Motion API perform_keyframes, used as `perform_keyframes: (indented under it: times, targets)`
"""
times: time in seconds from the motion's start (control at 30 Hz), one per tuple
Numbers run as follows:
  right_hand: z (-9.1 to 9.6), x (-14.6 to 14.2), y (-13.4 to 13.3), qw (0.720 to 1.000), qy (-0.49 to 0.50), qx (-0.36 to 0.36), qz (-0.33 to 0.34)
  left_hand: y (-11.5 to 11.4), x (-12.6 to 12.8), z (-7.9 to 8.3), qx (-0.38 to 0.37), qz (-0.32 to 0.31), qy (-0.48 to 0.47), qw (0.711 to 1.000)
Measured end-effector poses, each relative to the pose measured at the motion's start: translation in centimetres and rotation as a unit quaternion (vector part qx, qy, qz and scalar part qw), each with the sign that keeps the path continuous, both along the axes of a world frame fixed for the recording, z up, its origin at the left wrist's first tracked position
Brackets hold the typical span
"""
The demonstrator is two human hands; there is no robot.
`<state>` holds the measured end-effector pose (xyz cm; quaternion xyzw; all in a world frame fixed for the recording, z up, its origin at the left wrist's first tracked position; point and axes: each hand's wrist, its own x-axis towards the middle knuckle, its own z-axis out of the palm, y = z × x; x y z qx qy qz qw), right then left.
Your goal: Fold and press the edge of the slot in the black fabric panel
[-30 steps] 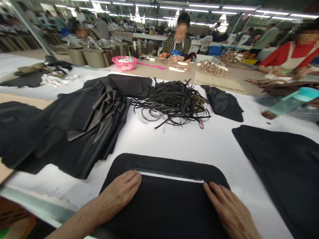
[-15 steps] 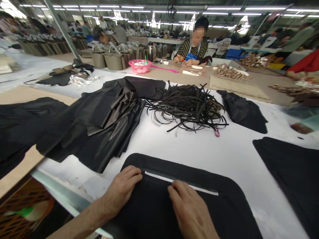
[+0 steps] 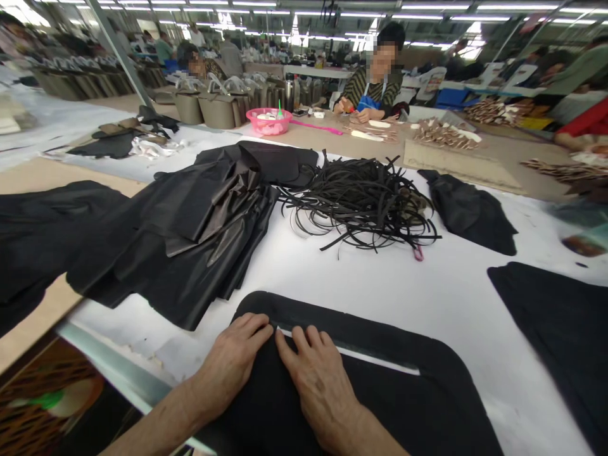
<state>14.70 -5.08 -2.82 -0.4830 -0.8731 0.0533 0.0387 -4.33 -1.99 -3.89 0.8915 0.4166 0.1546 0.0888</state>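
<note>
Head view: I record the right hand (image 3: 320, 386) shifted left along the white strip (image 3: 380, 360), baring its middle; fingers released, flat. Left hand (image 3: 237, 351): grip I cannot tell. Black panel (image 3: 403, 411) lies on the desk (image 3: 342, 278).

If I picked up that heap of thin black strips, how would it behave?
The heap of thin black strips would probably come up tangled, since the strips cross and loop over one another. Each strip looks bendy, perhaps slightly springy, as several lie in open curves. Being so narrow, they're likely light for the heap's bulk.
</note>
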Motion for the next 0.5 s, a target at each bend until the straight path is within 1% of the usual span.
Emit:
perform_keyframes:
  times: [0.07, 0.13, 0.27, 0.37, 0.43, 0.5]
  targets:
    - [0.2, -0.3, 0.1, 1.000, -0.001, -0.003, -0.002, 0.0, 0.0, 0.2, -0.004, 0.003, 0.006, 1.000]
    - [0.3, -0.5, 0.0, 1.000, 0.004, -0.001, 0.001, -0.2, 0.0, -0.1, 0.013, 0.002, 0.018, 1.000]
    - [0.3, -0.1, -0.6, 1.000, 0.019, 0.023, 0.003, -1.0, -0.1, -1.3, 0.089, -0.004, 0.081, 0.993]
    - [0.0, 1.0, -1.4, 0.998, 0.025, 0.046, 0.021, -1.4, -0.1, -2.1, 0.133, -0.003, 0.132, 0.982]
    - [-0.3, 2.2, -2.2, 0.997, 0.020, 0.071, 0.023, -1.5, 0.0, -2.3, 0.129, -0.007, 0.146, 0.981]
    - [-0.6, 3.8, -3.1, 0.996, 0.013, 0.093, -0.001, -1.5, 0.0, -2.2, 0.111, -0.008, 0.154, 0.982]
